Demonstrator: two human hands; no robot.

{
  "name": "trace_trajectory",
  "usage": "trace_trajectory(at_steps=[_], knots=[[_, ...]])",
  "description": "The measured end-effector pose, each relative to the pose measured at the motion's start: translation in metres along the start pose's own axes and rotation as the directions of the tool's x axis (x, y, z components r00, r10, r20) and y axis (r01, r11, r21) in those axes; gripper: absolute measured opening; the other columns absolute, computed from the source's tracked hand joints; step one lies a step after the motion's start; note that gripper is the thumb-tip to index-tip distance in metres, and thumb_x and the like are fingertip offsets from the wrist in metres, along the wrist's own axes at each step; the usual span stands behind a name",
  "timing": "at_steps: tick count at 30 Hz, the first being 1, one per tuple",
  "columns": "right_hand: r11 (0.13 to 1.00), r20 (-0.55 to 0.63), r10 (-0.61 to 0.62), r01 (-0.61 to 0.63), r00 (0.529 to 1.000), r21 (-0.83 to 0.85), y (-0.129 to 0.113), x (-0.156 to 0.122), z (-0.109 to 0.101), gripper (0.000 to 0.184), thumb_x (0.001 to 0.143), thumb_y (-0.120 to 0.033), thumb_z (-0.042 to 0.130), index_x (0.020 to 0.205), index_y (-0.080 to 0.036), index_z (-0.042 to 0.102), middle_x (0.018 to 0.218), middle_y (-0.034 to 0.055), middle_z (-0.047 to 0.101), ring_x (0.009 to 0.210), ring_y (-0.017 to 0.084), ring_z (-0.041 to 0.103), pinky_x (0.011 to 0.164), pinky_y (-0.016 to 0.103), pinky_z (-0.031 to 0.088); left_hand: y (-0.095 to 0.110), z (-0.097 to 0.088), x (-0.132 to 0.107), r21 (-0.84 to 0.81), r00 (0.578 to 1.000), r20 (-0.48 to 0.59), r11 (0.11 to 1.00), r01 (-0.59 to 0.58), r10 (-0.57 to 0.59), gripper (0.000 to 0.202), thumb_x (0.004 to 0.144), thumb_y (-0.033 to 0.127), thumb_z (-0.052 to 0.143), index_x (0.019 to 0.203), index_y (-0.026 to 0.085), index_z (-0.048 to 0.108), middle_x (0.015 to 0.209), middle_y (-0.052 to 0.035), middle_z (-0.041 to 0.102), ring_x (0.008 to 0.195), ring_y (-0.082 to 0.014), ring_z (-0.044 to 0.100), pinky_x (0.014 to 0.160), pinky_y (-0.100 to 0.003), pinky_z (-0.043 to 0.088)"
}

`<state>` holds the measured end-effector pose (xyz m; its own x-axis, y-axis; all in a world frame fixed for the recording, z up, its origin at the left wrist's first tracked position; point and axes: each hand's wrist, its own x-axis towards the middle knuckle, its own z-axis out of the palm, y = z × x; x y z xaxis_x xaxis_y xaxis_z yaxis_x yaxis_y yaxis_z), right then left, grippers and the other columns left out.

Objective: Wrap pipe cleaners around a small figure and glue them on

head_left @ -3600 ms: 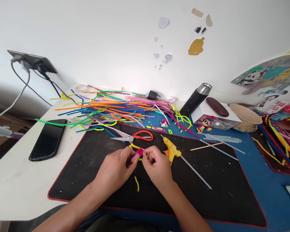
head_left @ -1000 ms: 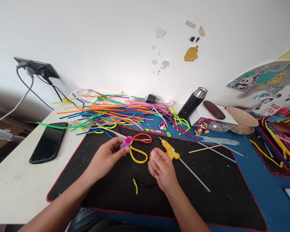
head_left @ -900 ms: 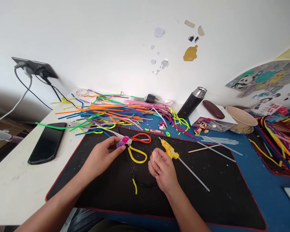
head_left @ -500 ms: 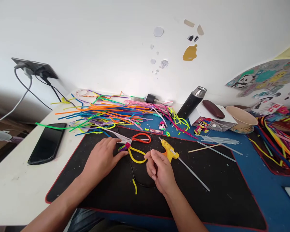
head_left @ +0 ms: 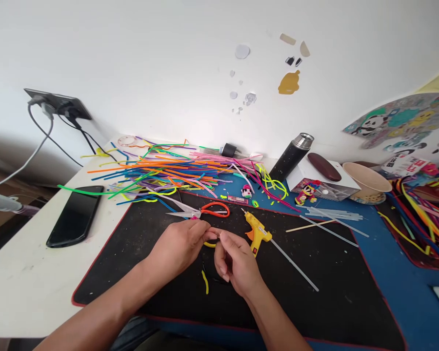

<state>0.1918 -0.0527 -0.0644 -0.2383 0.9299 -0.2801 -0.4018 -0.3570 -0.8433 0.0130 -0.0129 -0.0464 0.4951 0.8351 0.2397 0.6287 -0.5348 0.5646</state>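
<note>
My left hand (head_left: 181,246) is closed, its fingertips meeting those of my right hand (head_left: 237,261) over the black mat (head_left: 314,312). Both hands pinch at the same spot, but whatever is between the fingers is too small or covered to name. Just beyond them lie scissors (head_left: 191,213) with spread blades, one orange-wrapped handle loop and one yellow loop partly behind my hands. A bit of pink shows at their pivot. To the right of my right hand rests a yellow glue gun (head_left: 258,229) with a glue stick (head_left: 294,264) in its back. A short yellow pipe cleaner piece (head_left: 205,282) lies below my hands.
Colourful pipe cleaners (head_left: 168,170) spread along the wall. A phone (head_left: 75,217) lies at left. Behind, at right, are a black thermos (head_left: 290,158), a white box (head_left: 336,187), a small figure (head_left: 308,193), a bowl (head_left: 368,178) and loose glue sticks (head_left: 332,213).
My left hand has moved right, away from the scissors' pivot, to meet my right hand's fingertips. More of the scissor blades shows. The view has shifted slightly.
</note>
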Motion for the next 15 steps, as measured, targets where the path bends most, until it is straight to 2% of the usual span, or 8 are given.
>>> trace_trajectory(at_steps=[2, 4, 8, 12, 15], knots=[[0.999, 0.004, 0.003, -0.003, 1.000, -0.033, 0.001, -0.001, -0.002, 0.053, 0.097, -0.056, 0.067, 0.121, -0.009, 0.076, 0.042, -0.0089, 0.047, 0.030, 0.006, 0.032, 0.032, 0.018, 0.022, -0.004, -0.004, 0.001, -0.027, 1.000, 0.023, 1.000, -0.004, 0.005, 0.028, 0.103, 0.022, 0.044, 0.084, 0.021, 0.064, 0.071, -0.0030, 0.070, 0.063, -0.0171, 0.063, 0.060, -0.026, 0.041], [0.999, 0.018, 0.005, -0.004, 1.000, -0.046, 0.001, -0.001, -0.003, 0.054, 0.097, -0.056, 0.067, 0.122, -0.010, 0.077, 0.042, -0.0093, 0.046, 0.030, 0.006, 0.033, 0.032, 0.018, 0.023, -0.003, -0.008, 0.003, -0.130, 0.998, 0.050, 0.990, 0.047, -0.041, 0.028, 0.101, 0.020, 0.043, 0.080, 0.022, 0.062, 0.065, -0.0001, 0.066, 0.057, -0.0148, 0.059, 0.057, -0.024, 0.040], [1.000, 0.057, -0.007, 0.007, 0.998, 0.004, -0.002, -0.001, -0.001, 0.054, 0.098, -0.056, 0.066, 0.128, -0.011, 0.076, 0.043, -0.0092, 0.046, 0.030, 0.006, 0.031, 0.032, 0.018, 0.023, 0.004, -0.010, 0.007, -0.312, 0.985, 0.030, 0.935, 0.170, -0.169, 0.034, 0.104, 0.030, 0.042, 0.073, 0.023, 0.056, 0.057, 0.0040, 0.058, 0.050, -0.0125, 0.052, 0.054, -0.022, 0.038], [0.997, 0.082, -0.004, -0.002, 0.997, 0.073, -0.001, 0.000, 0.001, 0.058, 0.098, -0.055, 0.066, 0.139, -0.014, 0.070, 0.044, -0.0089, 0.048, 0.030, 0.006, 0.031, 0.031, 0.018, 0.023, 0.004, 0.000, 0.010, -0.225, 0.969, -0.113, 0.955, 0.192, -0.221, 0.036, 0.103, 0.035, 0.044, 0.071, 0.022, 0.055, 0.058, 0.0034, 0.054, 0.051, -0.0132, 0.048, 0.055, -0.024, 0.035], [0.994, 0.094, 0.014, -0.024, 0.996, 0.106, 0.000, -0.001, 0.002, 0.058, 0.098, -0.055, 0.067, 0.138, -0.014, 0.070, 0.045, -0.0080, 0.051, 0.030, 0.006, 0.031, 0.032, 0.018, 0.023, -0.002, 0.002, 0.013, -0.151, 0.951, -0.145, 0.956, 0.251, -0.273, 0.037, 0.102, 0.038, 0.043, 0.070, 0.022, 0.055, 0.058, 0.0027, 0.055, 0.051, -0.0139, 0.048, 0.055, -0.025, 0.033]])
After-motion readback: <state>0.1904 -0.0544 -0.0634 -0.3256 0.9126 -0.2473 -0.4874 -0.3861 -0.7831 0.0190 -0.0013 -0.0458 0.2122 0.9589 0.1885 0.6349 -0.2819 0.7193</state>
